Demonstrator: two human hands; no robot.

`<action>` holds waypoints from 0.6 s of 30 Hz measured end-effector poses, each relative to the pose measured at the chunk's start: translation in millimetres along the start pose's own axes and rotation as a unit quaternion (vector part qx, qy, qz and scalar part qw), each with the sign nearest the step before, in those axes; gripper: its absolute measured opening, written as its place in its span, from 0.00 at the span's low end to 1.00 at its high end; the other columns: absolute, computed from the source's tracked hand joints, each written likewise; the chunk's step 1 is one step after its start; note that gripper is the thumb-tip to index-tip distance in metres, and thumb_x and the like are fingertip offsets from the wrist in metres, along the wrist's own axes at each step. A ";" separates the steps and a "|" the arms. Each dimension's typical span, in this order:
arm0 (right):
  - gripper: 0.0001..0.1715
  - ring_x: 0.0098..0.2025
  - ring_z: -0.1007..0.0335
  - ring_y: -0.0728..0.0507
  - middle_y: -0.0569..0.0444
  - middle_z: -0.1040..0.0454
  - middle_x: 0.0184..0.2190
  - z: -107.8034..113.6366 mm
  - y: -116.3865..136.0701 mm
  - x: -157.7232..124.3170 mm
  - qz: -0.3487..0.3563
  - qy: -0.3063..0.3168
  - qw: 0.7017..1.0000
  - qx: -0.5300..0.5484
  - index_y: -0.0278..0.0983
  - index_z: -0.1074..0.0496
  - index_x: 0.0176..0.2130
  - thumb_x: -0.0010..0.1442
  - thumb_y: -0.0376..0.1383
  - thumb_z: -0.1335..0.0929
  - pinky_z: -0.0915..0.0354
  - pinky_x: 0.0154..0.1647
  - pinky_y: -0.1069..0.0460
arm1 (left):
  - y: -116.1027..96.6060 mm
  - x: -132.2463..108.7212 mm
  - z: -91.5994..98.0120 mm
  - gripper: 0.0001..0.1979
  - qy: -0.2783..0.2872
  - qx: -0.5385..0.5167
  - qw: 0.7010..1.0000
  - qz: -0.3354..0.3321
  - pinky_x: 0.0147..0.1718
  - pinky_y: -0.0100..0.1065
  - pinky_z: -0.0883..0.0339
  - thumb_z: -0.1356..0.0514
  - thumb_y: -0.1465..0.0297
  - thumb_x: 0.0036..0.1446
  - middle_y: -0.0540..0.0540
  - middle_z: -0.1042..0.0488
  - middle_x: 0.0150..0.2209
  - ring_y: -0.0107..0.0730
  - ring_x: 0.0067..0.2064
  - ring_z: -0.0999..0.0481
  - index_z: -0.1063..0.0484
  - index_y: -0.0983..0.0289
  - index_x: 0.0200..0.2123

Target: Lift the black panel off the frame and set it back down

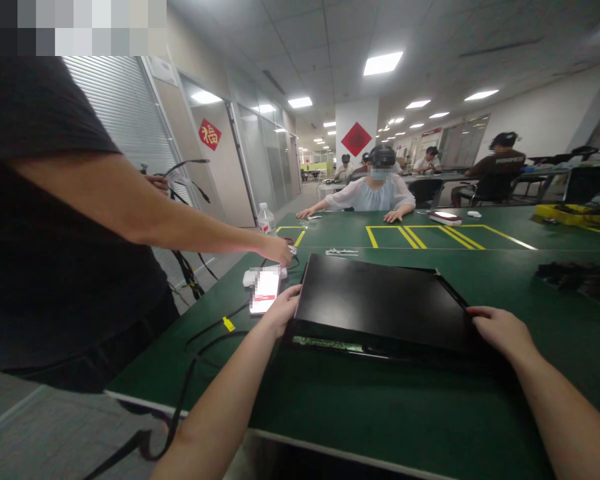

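A flat black screen panel is in front of me, tilted, with a black frame around it. Along its near edge runs a strip of green circuit board. My left hand grips the panel's left edge, its fingertips partly hidden by the side. At the right edge, my right hand is closed on the frame, thumb side up. Beside my left hand lies a lit phone on the green table.
A co-worker's hand reaches in from the left, over cables near the phone. A water bottle stands behind it. Black cable hangs over the table's front left edge. Another person sits opposite; dark parts lie at the right.
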State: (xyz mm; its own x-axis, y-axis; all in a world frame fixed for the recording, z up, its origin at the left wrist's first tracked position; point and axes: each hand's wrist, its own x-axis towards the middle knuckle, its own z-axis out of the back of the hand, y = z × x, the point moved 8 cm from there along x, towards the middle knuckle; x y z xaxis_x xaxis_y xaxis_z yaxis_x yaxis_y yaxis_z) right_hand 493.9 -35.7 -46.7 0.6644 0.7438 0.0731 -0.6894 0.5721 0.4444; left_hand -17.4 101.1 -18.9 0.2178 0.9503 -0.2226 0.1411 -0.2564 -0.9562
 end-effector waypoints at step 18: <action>0.29 0.51 0.21 0.29 0.42 0.16 0.49 2.3 17.7 -17.6 -0.003 0.017 1.000 -0.016 0.39 0.15 0.51 0.54 0.36 0.35 0.27 0.47 0.44 | -22.6 -15.4 -0.7 0.18 0.025 -0.040 0.998 -0.041 0.38 0.33 0.23 0.36 0.78 0.52 0.57 0.14 0.38 0.41 0.40 0.14 0.15 0.66 0.47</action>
State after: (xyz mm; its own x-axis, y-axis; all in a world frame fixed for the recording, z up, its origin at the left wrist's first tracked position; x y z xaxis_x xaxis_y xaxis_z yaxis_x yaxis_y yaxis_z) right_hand 470.7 -39.5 -38.1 0.6586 0.7515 0.0394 -0.6949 0.5872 0.4152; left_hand -23.3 92.2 6.2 0.2501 0.9592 -0.1320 0.2360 -0.1926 -0.9525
